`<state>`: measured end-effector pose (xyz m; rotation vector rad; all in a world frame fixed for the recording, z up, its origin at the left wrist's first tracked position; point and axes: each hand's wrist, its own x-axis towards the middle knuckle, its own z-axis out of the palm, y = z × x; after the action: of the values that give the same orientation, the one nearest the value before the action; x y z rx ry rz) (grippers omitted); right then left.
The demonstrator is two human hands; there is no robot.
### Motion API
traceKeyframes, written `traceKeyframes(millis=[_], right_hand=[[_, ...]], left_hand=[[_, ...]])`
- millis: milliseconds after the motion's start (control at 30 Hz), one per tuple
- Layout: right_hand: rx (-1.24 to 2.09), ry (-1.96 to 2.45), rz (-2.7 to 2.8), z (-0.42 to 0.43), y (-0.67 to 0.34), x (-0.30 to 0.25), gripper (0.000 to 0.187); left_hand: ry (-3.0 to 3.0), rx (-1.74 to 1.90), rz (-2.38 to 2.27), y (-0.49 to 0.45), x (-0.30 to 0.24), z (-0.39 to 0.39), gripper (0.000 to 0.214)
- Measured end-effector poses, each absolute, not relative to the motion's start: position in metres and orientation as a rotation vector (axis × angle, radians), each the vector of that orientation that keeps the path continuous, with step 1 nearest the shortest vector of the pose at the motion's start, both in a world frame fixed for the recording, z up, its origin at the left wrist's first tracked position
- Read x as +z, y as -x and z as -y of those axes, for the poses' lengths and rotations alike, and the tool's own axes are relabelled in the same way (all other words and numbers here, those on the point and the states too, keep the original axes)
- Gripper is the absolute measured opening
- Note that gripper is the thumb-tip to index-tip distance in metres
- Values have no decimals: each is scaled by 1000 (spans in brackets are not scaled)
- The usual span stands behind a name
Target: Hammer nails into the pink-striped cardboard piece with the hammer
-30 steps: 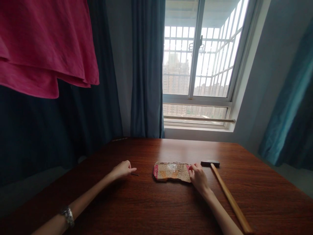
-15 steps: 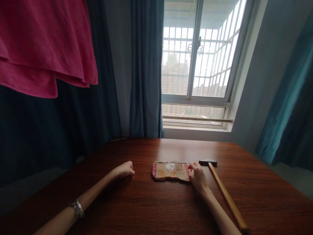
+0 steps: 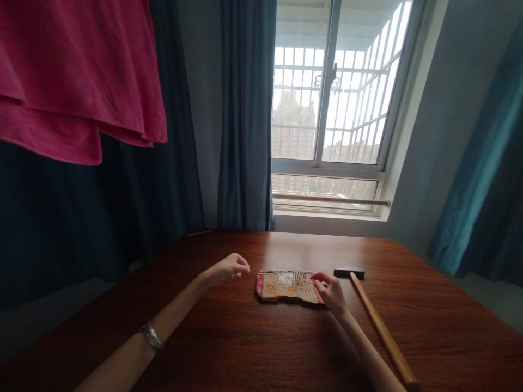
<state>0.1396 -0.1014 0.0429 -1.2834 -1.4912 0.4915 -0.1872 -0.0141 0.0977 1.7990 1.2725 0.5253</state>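
A worn, patterned flat piece, perhaps cardboard or board (image 3: 275, 288), lies on the table with many small dark holes or dots and pink ends. Several thin dark nails or pins (image 3: 300, 274) stand upright in a row near its back edge. To its left, just above the table, my left hand (image 3: 229, 267) is closed in a pinch; what the fingertips hold, if anything, is too small to make out. My right hand (image 3: 330, 289) is at the piece's right end, covering part of it. Its thumb and fingers are bent together beside the upright row, their contents unclear.
A hammer with a black head (image 3: 349, 273) and long wooden handle (image 3: 382, 329) lies right of my right arm. The brown table (image 3: 229, 348) reaches back to a barred window (image 3: 327, 130) and blue curtains (image 3: 245, 120). A pink cloth (image 3: 81, 81) hangs at upper left.
My left hand has risen off the table and moved right, toward the patterned piece. My right hand's fingers have shifted slightly at the piece's right end. The hammer lies as before.
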Motion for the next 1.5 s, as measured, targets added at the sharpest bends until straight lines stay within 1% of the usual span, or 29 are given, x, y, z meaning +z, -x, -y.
traceKeyframes(millis=[67,133,267,433,533,767,867,1000,1100,1167,1267,1367,1500], right_hand=[[707,1191,1436,103,-135,47,17],[877,1124,1389,107,-130,51,23],[989,1051,1318,113,-124,60,29],[921,1035,1256,110,-126,62,31],[892,1045,1237,108,-128,61,31],[830,1064,1259,104,-133,61,26],[798,1056,1240,99,-135,58,29],[716,1104,1146,88,-141,50,36],[654,1147,1082,78,-146,41,38],[643,1148,1073,71,-147,34,39],[671,1129,1097,63,-146,22,39],[699,1132,1128,58,-145,15,38],[712,1140,1172,54,-146,11,37]], left_hand=[[-1801,621,-1057,150,108,23,20],[-1797,658,-901,111,110,33,23],[-1806,708,-809,52,92,53,29],[-1816,827,-807,25,73,55,27],[-1820,865,-779,22,73,52,26],[-1896,827,-732,14,80,53,32],[-1972,861,-739,13,83,49,29],[-2017,1066,-765,21,83,27,25],[-1881,1106,-759,30,73,5,36],[-1794,1049,-737,33,62,-6,47],[-1747,932,-688,30,47,-14,59],[-1757,856,-649,25,39,-16,63],[-1765,792,-622,22,35,-14,59]])
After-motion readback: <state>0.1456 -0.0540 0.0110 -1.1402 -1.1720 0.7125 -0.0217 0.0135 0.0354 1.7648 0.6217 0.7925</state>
